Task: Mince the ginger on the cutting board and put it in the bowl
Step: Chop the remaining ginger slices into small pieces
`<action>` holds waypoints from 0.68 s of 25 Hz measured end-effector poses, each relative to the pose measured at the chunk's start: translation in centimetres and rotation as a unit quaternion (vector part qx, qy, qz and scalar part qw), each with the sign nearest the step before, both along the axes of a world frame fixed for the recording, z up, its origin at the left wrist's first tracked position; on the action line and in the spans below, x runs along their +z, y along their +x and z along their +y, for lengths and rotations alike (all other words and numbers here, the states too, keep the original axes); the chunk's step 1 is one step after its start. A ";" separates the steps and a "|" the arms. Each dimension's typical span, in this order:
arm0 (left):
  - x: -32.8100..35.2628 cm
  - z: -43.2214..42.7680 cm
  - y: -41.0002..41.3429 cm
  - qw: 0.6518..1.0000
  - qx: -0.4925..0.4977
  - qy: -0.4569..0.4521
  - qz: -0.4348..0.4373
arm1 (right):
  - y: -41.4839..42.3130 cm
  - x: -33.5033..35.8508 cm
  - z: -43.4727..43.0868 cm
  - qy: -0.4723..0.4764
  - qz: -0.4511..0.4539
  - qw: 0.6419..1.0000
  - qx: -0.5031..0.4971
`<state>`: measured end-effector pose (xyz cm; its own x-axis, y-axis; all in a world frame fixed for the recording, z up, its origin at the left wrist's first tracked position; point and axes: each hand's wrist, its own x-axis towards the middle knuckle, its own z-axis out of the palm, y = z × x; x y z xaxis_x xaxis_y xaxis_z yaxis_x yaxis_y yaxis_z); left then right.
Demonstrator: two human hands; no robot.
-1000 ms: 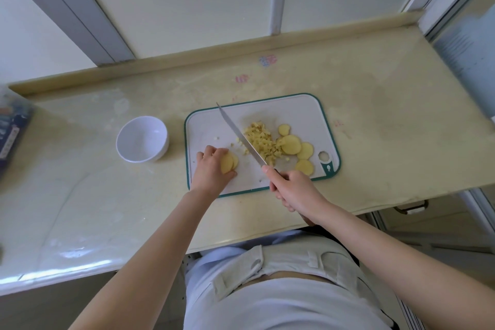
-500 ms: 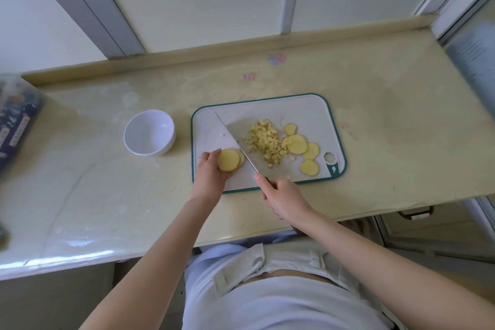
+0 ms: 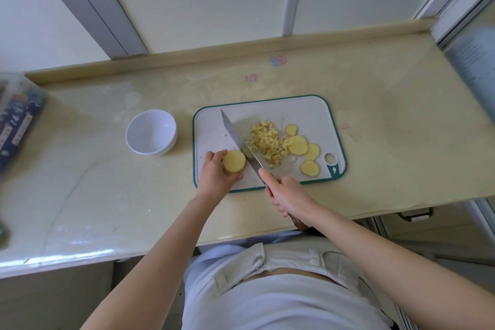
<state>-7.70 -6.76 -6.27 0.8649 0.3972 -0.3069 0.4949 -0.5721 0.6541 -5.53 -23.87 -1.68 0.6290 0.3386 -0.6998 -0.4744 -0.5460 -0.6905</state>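
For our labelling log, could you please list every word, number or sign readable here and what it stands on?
Nothing reads clearly.
Blue packet, left edge of the counter: rows of pale print, too blurred to read.
Pink and blue marks on the counter: too small to read.
Cutting board, green corner: a small white sign, too small to read.

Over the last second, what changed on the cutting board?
The left hand, gripping the stack of ginger slices, tipped it up so its round face shows. The right hand rolled the knife from edge-down until its broad side shows. The minced ginger pile, loose slices, white bowl and cutting board stayed put.
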 end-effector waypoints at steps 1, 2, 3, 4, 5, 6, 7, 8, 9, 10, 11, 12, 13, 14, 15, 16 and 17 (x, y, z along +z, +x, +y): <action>0.0 -0.1 -0.1 1.000 -0.006 0.021 0.001 | 0.0 0.0 -0.1 -0.001 -0.003 1.000 0.001; 0.0 -0.2 -0.1 0.998 -0.017 0.058 0.006 | 0.1 0.0 -0.2 -0.001 -0.007 1.000 0.002; 0.0 -0.3 -0.2 0.995 -0.030 0.095 0.010 | 0.0 0.1 -0.3 -0.001 -0.011 1.000 0.002; 0.0 -0.3 -0.2 0.992 -0.040 0.116 0.012 | 0.0 0.2 -0.4 0.000 -0.015 1.000 0.001; -0.1 -0.3 -0.1 0.992 -0.046 0.120 0.012 | -0.1 0.3 -0.4 0.000 -0.018 1.000 -0.001; -0.1 -0.3 -0.1 0.992 -0.049 0.116 0.012 | -0.1 0.5 -0.4 0.002 -0.018 1.000 -0.004; -0.2 -0.3 0.0 0.993 -0.046 0.112 0.011 | -0.2 0.7 -0.3 0.005 -0.015 1.000 -0.006; -0.3 -0.4 0.0 0.993 -0.040 0.112 0.010 | -0.2 0.9 -0.3 0.006 -0.013 1.000 -0.007; -0.4 -0.6 -0.1 0.993 -0.031 0.117 0.010 | -0.2 1.0 -0.2 0.005 -0.011 1.000 -0.005; -0.5 -0.8 -0.1 0.992 -0.021 0.124 0.012 | -0.1 1.1 -0.2 0.002 -0.010 1.000 -0.003; -0.6 -1.0 -0.2 0.991 -0.011 0.130 0.014 | -0.1 1.3 -0.2 -0.001 -0.009 1.000 -0.001; -0.6 -1.2 -0.3 0.991 -0.005 0.133 0.016 | -0.1 1.3 -0.3 -0.002 -0.006 1.000 0.001; -0.7 -1.4 -0.4 0.991 -0.003 0.136 0.018 | -0.2 1.4 -0.3 -0.001 -0.002 1.000 0.002; -0.7 -1.4 -0.4 0.991 -0.003 0.135 0.020 | -0.2 1.5 -0.4 0.001 0.003 1.000 0.002; -0.6 -1.4 -0.5 0.991 -0.003 0.129 0.019 | -0.2 1.5 -0.4 0.003 0.007 1.000 0.004; -0.5 -1.4 -0.5 0.993 0.002 0.117 0.016 | -0.2 1.6 -0.4 0.003 0.008 1.000 0.005; -0.4 -1.4 -0.5 0.994 0.009 0.105 0.009 | -0.2 1.6 -0.4 0.002 0.009 1.000 0.007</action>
<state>-8.21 -8.19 -6.67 0.8527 0.4688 -0.2306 0.5160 -0.6867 0.5120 -5.72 -24.27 -0.08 0.6122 0.3502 -0.7089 -0.4785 -0.5497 -0.6847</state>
